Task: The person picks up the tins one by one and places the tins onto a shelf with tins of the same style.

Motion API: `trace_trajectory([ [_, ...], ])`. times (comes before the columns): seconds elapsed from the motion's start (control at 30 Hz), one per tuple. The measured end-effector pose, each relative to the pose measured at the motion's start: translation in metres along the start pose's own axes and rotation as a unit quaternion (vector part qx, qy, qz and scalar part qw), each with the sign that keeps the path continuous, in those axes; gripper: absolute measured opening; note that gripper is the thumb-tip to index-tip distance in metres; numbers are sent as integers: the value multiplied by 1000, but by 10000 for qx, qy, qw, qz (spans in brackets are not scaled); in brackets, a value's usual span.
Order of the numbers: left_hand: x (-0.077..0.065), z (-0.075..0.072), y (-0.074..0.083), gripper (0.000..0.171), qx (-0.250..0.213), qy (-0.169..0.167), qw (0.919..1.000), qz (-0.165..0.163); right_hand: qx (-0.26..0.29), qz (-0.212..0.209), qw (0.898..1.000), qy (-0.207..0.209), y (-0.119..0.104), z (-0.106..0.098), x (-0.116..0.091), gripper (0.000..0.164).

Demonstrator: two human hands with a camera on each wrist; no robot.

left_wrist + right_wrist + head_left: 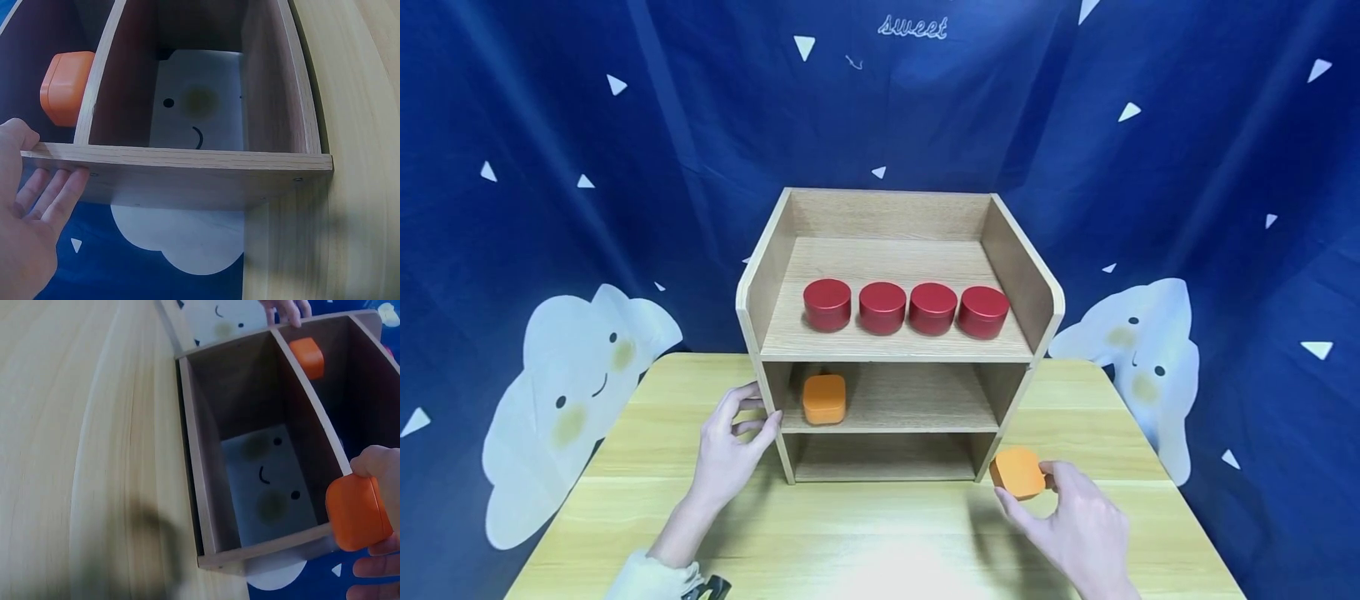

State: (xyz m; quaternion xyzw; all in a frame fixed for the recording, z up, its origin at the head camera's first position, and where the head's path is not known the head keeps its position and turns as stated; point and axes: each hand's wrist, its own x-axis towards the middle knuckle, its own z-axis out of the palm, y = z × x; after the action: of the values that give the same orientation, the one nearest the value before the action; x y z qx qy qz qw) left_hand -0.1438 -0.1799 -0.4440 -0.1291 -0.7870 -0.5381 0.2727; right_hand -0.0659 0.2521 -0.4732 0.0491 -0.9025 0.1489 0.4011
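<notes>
A small wooden shelf unit stands upright on the table. My left hand holds its left side panel, thumb at the front edge and fingers against the outer face, as the left wrist view of that hand shows. My right hand pinches an orange rounded-square box between thumb and fingers, in front of the unit's lower right corner. Another orange box sits at the left end of the middle shelf. In the right wrist view, the held orange box appears near the right side panel's edge.
Several red round tins, such as the leftmost tin, line the top shelf. The bottom compartment lies under the middle shelf. Around the unit spreads a light wooden table, with a blue curtain behind bearing clouds and triangles.
</notes>
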Motion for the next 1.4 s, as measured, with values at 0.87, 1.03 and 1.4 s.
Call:
trace_trajectory([
  [0.87,-1,0,1,40,75,48,10000,17,243,-368,9989,156,-47,18,19,63],
  [1.03,-1,1,0,40,111,52,9999,38,319,-272,9991,68,-53,23,21,64],
  [1.4,-2,1,0,41,35,73,10000,33,494,-353,9976,322,-69,34,26,62],
])
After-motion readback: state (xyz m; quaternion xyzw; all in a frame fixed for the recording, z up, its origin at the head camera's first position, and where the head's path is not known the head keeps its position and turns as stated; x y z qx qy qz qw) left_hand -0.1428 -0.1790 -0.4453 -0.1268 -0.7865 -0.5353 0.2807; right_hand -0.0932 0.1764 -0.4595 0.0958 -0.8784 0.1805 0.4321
